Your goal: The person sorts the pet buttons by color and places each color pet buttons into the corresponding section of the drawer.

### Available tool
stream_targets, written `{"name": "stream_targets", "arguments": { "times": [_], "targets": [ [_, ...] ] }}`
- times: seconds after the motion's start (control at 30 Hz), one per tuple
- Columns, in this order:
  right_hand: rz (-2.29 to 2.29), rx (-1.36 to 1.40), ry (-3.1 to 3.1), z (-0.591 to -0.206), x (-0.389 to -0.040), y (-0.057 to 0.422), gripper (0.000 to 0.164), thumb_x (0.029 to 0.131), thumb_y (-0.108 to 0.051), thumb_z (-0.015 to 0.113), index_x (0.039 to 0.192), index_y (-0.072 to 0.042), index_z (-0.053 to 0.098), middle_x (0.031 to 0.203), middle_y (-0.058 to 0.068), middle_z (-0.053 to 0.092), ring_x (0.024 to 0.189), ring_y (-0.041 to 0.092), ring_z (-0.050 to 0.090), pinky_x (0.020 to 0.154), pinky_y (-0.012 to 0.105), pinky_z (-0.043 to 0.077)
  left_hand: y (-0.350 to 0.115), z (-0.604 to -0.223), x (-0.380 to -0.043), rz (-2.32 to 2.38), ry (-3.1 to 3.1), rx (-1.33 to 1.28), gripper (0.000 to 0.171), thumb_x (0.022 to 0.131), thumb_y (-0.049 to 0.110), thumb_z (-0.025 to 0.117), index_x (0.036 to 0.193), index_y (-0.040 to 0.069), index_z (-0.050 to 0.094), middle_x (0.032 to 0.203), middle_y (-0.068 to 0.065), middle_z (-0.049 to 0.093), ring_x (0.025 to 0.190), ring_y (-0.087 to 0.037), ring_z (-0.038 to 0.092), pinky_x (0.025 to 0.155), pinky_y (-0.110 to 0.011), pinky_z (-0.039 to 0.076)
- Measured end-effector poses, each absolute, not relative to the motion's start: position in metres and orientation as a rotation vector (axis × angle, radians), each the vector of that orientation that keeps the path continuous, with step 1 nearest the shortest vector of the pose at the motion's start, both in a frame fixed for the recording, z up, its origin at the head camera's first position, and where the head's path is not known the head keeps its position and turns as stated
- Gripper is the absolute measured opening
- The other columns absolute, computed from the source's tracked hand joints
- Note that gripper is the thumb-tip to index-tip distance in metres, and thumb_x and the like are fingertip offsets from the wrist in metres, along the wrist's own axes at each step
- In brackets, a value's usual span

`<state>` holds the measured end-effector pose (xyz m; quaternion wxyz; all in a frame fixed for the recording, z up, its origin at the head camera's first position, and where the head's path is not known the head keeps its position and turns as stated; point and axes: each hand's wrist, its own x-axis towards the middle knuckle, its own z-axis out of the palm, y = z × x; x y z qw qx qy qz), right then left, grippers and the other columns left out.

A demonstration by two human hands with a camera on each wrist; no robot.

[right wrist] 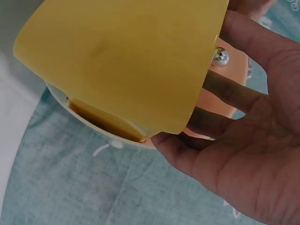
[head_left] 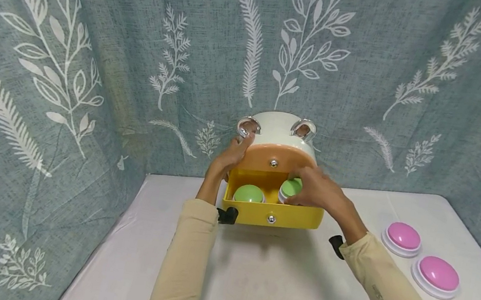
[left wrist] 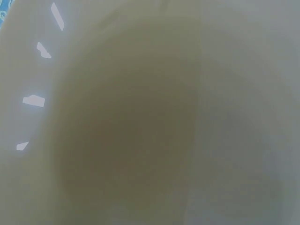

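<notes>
A small white drawer box (head_left: 283,128) with two silver ear-like loops stands at the back of the table. Its orange upper drawer (head_left: 263,154) is closed, while the yellow lower drawer (head_left: 295,219) is pulled out. My left hand (head_left: 231,155) grips the box's left side, thumb up near the left loop. Inside the yellow drawer, a green-domed round button (head_left: 249,193) lies on the left. Over the drawer's right half, my right hand (head_left: 316,187) holds a second green-domed button (head_left: 293,188) by its edge. In the right wrist view, those fingers (right wrist: 234,93) reach behind the yellow drawer wall.
Two pink-domed buttons with white bases, a farther one (head_left: 404,236) and a nearer one (head_left: 438,275), lie on the white table (head_left: 260,298) at the right. A blue-grey leaf-patterned curtain (head_left: 207,57) hangs close behind the box. A pale, blurred surface fills the left wrist view.
</notes>
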<state>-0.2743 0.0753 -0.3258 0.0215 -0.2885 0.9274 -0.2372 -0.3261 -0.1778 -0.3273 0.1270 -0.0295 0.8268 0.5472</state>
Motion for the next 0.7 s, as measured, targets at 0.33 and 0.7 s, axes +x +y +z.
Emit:
{"name": "stream_targets", "arguments": {
  "times": [0.33, 0.7],
  "targets": [
    [-0.516, -0.846, 2.771, -0.328, -0.285, 0.065, 0.031, 0.084, -0.016, 0.084, 0.112, -0.002, 0.077, 0.099, 0.008, 0.072, 0.083, 0.019, 0.055, 0.071, 0.028, 0.044, -0.178, -0.329, -0.326, 1.585, 2.402, -0.103, 0.093, 0.105, 0.07, 0.029, 0.168, 0.017, -0.013, 0.177, -0.014, -0.007, 0.161, -0.045, 0.014, 0.113, -0.085, 0.023],
    [-0.379, -0.795, 2.73, -0.327, -0.289, 0.059, 0.036, 0.088, -0.011, 0.08, 0.123, -0.004, 0.077, 0.124, 0.015, 0.075, 0.097, 0.024, 0.063, 0.084, 0.036, 0.057, -0.177, -0.327, -0.326, 1.544, 2.437, -0.096, 0.092, 0.105, 0.07, 0.027, 0.168, 0.015, -0.013, 0.177, -0.016, -0.004, 0.16, -0.044, 0.019, 0.115, -0.081, 0.028]
  ]
}}
